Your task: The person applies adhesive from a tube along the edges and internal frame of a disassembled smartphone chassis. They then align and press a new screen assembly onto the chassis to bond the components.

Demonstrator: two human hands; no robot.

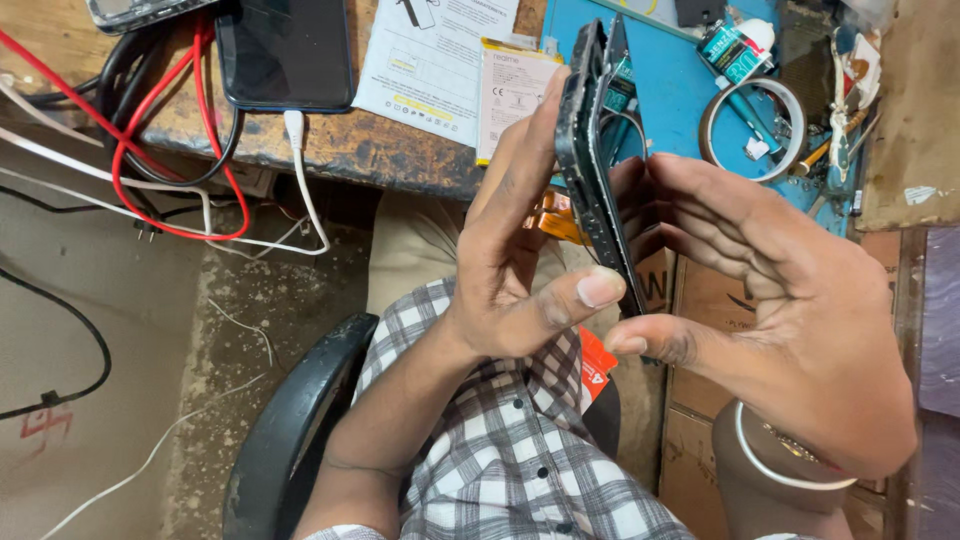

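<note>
Opened black smartphone (pixel 597 150), seen edge-on with its back lifting away from the frame, stands nearly upright between both hands, above the person's lap and just in front of the bench (pixel 330 145). Going from the left: red, black and white cables (pixel 180 130) hang off the worn wooden bench edge, where a dark phone with a blank screen (pixel 285 50) lies with a white cable plugged into it. Beside it lie a white printed paper sheet (pixel 425 60) and a flat white phone battery (pixel 510 95). The left hand (pixel 515 265) has its grip closed on the smartphone, fingers laid flat along one face and thumb pressing at its lower end. The right hand (pixel 770 300) presses its flat fingers against the other face, thumb meeting the lower edge. Further right, on a blue mat (pixel 670 90), sit a small glue tube (pixel 735 45) and a roll of tape (pixel 755 125).
</note>
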